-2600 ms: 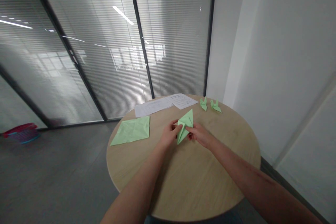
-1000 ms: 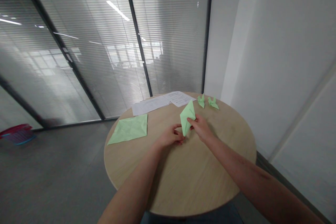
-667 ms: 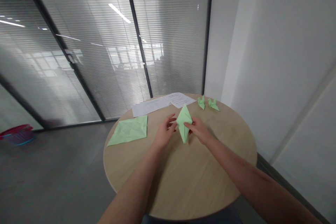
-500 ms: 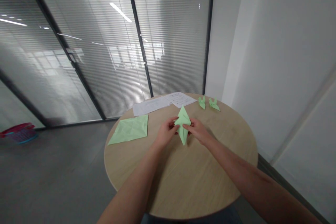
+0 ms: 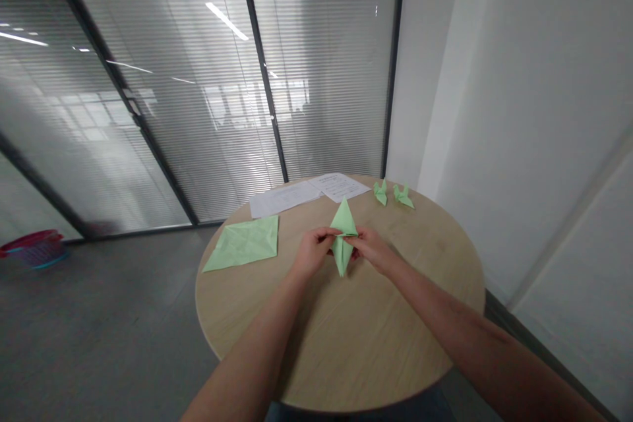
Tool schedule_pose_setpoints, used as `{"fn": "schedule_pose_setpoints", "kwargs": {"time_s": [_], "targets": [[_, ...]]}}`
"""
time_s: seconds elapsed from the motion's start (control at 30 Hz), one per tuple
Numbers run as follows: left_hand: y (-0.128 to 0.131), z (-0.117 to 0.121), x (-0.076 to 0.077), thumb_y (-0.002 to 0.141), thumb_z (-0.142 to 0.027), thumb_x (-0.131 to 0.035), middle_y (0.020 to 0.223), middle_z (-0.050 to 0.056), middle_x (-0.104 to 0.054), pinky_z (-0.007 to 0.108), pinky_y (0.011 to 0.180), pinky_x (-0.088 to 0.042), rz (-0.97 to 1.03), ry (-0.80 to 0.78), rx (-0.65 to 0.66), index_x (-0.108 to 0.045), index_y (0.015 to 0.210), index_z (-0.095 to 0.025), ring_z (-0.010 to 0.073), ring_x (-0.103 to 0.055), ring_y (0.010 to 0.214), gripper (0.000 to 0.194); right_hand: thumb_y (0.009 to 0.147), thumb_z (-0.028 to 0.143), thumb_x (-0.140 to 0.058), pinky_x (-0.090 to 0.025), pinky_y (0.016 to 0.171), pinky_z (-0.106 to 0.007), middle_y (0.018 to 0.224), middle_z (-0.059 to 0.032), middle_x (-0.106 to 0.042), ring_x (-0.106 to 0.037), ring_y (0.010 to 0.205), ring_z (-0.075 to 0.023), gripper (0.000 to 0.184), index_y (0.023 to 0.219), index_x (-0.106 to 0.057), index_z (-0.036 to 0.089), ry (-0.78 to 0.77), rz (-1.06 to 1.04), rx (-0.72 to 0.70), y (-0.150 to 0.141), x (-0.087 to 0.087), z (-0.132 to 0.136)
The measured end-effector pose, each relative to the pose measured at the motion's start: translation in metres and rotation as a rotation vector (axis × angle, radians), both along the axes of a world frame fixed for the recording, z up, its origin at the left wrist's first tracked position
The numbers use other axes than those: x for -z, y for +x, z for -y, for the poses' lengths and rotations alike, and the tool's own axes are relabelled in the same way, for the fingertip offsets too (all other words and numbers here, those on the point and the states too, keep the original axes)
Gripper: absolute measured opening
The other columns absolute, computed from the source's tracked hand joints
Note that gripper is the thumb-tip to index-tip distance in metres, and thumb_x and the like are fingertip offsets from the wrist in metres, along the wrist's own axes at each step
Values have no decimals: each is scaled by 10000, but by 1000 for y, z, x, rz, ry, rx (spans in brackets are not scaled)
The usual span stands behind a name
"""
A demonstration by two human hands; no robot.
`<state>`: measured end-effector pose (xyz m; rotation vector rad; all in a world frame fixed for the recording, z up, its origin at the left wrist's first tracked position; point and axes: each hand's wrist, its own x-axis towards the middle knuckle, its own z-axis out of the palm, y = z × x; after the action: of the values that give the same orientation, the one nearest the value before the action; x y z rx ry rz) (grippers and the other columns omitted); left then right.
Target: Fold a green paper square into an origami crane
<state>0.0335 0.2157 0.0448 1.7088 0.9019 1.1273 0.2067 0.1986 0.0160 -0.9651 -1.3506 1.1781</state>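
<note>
A folded piece of green origami paper (image 5: pixel 342 216), long and diamond-shaped with points at top and bottom, is held above the round wooden table (image 5: pixel 346 343). My left hand (image 5: pixel 314 249) grips its left edge, with the thumb and fingers at its middle. My right hand (image 5: pixel 372 248) pinches it from the right, fingertips on the fold across the centre. Some fingers of both hands are hidden behind the paper.
A creased green sheet (image 5: pixel 243 243) lies at the table's left. White printed papers (image 5: pixel 287 199) lie along the far edge. Two small folded green paper birds (image 5: pixel 380 193) stand at the back right. A red and blue basket (image 5: pixel 35 249) sits on the floor.
The front flap at the paper's middle has shifted, and a crosswise fold now shows there. My fingers have moved slightly inward and up along it. The other objects stay put.
</note>
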Motion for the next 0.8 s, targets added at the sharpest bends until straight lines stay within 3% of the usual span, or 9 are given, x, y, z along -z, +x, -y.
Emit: {"fn": "schedule_pose_setpoints", "kwargs": {"time_s": [0.2, 0.4, 0.63, 0.8], "targets": [[-2, 0, -1, 775, -233, -575, 770, 44, -689, 258, 544, -548, 13, -32, -58, -758, 923, -125, 144, -591, 634, 259, 785, 382, -614, -512, 512, -248, 780, -52, -696, -631, 610, -159, 291, 965, -667, 161, -63, -67, -32, -1, -8, 4], [-4, -1, -1, 757, -186, -575, 745, 41, -699, 248, 516, -530, -78, 14, -115, -776, 902, -149, 126, -578, 566, 251, 904, 491, -408, -511, 512, -245, 884, -130, -729, -684, 707, -193, 438, 1020, -645, 141, -225, -141, -108, 0, -13, 6], [-4, 0, -2, 752, -171, -542, 730, 49, -697, 250, 528, -515, -115, 36, -83, -764, 912, -124, 134, -591, 571, 278, 779, 385, -676, -486, 488, -198, 882, -65, -718, -660, 672, -150, 296, 981, -643, 170, -130, -42, -76, -1, -12, 9], [-3, 5, -8, 783, -239, -585, 864, 43, -702, 242, 560, -521, 65, 13, -35, -605, 1277, -142, 148, -614, 679, 504, 778, 405, -678, -497, 506, -202, 932, -98, -732, -684, 722, -166, 330, 990, -654, 152, -88, -46, -57, 1, -9, 4]]}}
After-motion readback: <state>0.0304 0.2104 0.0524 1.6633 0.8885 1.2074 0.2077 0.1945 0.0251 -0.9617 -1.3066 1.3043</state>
